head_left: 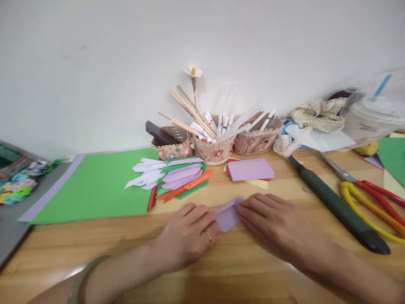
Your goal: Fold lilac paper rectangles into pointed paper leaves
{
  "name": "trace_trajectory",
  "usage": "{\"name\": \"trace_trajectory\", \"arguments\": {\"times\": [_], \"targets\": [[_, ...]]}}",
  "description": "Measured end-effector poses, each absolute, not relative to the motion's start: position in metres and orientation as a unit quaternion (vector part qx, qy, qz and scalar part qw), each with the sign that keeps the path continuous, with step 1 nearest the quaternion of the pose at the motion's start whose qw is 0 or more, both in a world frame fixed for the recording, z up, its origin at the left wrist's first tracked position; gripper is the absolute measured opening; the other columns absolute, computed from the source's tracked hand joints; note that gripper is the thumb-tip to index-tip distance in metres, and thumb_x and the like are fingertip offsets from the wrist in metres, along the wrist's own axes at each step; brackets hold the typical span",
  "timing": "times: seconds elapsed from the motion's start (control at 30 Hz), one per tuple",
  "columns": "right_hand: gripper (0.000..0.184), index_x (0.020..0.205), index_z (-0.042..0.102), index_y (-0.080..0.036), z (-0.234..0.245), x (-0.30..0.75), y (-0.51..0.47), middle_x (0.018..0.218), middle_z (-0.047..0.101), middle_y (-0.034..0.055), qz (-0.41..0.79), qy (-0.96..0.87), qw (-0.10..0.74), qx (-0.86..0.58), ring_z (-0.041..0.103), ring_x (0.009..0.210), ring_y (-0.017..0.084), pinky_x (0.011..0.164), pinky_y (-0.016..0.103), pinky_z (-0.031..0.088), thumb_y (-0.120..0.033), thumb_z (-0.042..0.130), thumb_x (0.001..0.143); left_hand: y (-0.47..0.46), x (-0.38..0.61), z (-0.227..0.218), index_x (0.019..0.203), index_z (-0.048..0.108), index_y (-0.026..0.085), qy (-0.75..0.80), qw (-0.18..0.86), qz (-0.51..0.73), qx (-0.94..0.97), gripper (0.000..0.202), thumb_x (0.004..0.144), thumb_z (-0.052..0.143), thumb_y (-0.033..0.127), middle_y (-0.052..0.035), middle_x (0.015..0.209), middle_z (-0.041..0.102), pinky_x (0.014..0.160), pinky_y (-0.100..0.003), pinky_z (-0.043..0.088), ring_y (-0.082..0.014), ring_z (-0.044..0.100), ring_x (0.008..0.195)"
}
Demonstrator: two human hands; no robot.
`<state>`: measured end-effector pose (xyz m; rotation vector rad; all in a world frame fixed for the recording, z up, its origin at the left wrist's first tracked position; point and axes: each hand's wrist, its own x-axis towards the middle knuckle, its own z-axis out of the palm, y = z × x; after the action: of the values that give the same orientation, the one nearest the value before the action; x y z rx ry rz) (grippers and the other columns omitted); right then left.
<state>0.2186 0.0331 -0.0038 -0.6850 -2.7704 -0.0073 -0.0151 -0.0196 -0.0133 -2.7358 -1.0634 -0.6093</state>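
A small lilac paper piece (228, 214) lies partly folded on the wooden table (240, 270), between my two hands. My left hand (186, 234), with a ring on one finger, presses on its left end with fingers curled together. My right hand (274, 221) lies on its right end, fingers close together and pressed down on the paper. Just beyond the hands sits a pile of folded paper strips (172, 177) in white, lilac, green and orange, and a stack of lilac paper rectangles (249, 169).
A green sheet (95, 188) over a lilac one lies at left. Three popsicle-stick holders (215, 147) with sticks and markers stand by the wall. A dark utility knife (338, 207), red and yellow scissors (373, 198), lace ribbon (316, 116) and a plastic bag (373, 112) are at right.
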Motion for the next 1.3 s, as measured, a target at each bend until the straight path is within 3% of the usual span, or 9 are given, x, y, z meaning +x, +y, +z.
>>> {"name": "trace_trajectory", "arguments": {"times": [0.1, 0.23, 0.37, 0.67, 1.0, 1.3], "targets": [[0.021, 0.098, 0.063, -0.013, -0.004, 0.217, 0.033, 0.082, 0.064, 0.0076, -0.002, -0.956, 0.162, -0.244, 0.057, 0.073, 0.020, 0.064, 0.034, 0.048, -0.016, 0.044, 0.092, -0.019, -0.019, -0.017, 0.087, 0.062, 0.016, -0.346, 0.117, -0.173, -0.915, 0.011, 0.091, 0.053, 0.013, -0.0036, 0.089, 0.066, 0.074, -0.031, 0.041, -0.0177, 0.056, 0.086], [0.025, 0.106, 0.061, -0.008, -0.004, 0.215, 0.033, 0.082, 0.063, 0.0092, 0.006, -0.951, 0.182, -0.251, 0.057, 0.075, 0.021, 0.064, 0.035, 0.049, -0.020, 0.044, 0.092, -0.018, -0.022, -0.019, 0.087, 0.062, 0.014, -0.326, 0.153, -0.172, -0.917, 0.008, 0.091, 0.055, 0.015, -0.0053, 0.093, 0.066, 0.073, -0.032, 0.042, -0.0183, 0.055, 0.087], [0.022, 0.097, 0.064, -0.013, -0.006, 0.216, 0.034, 0.082, 0.060, 0.0079, 0.037, -0.953, 0.155, -0.257, 0.056, 0.077, 0.021, 0.066, 0.036, 0.049, -0.021, 0.044, 0.092, -0.016, -0.021, -0.018, 0.089, 0.063, 0.011, -0.308, 0.152, -0.203, -0.917, 0.009, 0.090, 0.054, 0.011, -0.0096, 0.102, 0.066, 0.080, -0.033, 0.045, -0.0200, 0.057, 0.093], [0.023, 0.094, 0.066, -0.013, -0.002, 0.218, 0.041, 0.085, 0.063, 0.0084, 0.059, -0.958, 0.191, -0.208, 0.057, 0.078, 0.018, 0.069, 0.033, 0.049, -0.018, 0.044, 0.094, -0.011, -0.017, -0.019, 0.084, 0.065, 0.010, -0.291, 0.147, -0.241, -0.914, 0.019, 0.090, 0.047, 0.006, -0.0082, 0.087, 0.069, 0.074, -0.033, 0.050, -0.0206, 0.060, 0.084], [0.018, 0.084, 0.062, -0.017, -0.006, 0.217, 0.044, 0.086, 0.062, 0.0065, 0.181, -0.924, 0.208, -0.265, 0.057, 0.079, 0.017, 0.070, 0.029, 0.048, -0.017, 0.046, 0.092, -0.012, -0.010, -0.017, 0.075, 0.063, 0.017, -0.451, -0.108, -0.321, -0.825, 0.013, 0.085, 0.056, 0.012, -0.0017, 0.085, 0.070, 0.073, -0.033, 0.050, -0.0195, 0.055, 0.083], [0.015, 0.079, 0.060, -0.017, -0.014, 0.211, 0.042, 0.080, 0.060, 0.0062, 0.202, -0.897, 0.224, -0.322, 0.056, 0.075, 0.018, 0.067, 0.031, 0.047, -0.017, 0.048, 0.089, -0.012, -0.008, -0.013, 0.073, 0.063, 0.018, -0.504, -0.190, -0.303, -0.786, 0.011, 0.083, 0.061, 0.012, -0.0009, 0.086, 0.069, 0.074, -0.036, 0.046, -0.0203, 0.054, 0.085]]}}
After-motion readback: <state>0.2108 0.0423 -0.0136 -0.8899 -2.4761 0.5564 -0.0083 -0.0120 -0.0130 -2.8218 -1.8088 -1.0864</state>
